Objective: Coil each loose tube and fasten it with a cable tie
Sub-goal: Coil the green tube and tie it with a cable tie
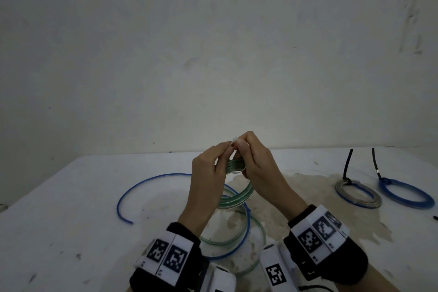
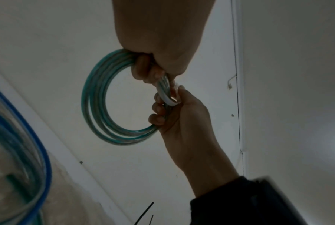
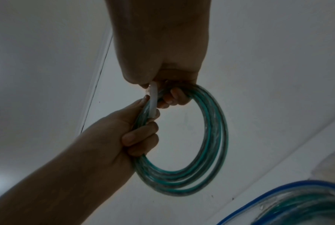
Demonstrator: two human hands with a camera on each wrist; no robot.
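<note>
Fastening is the step we judge in hand: from the head view, our left hand and right hand hold the green coil above the table, pinching a white tie at its top. Left wrist view: the tie wraps the bundle. Right wrist view agrees; next, we'd thread and pull snug.

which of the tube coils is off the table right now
The green coil, held up between the left hand and right hand with a white cable tie around it. The grey coil and blue coil lie on the table, tied black.
</note>
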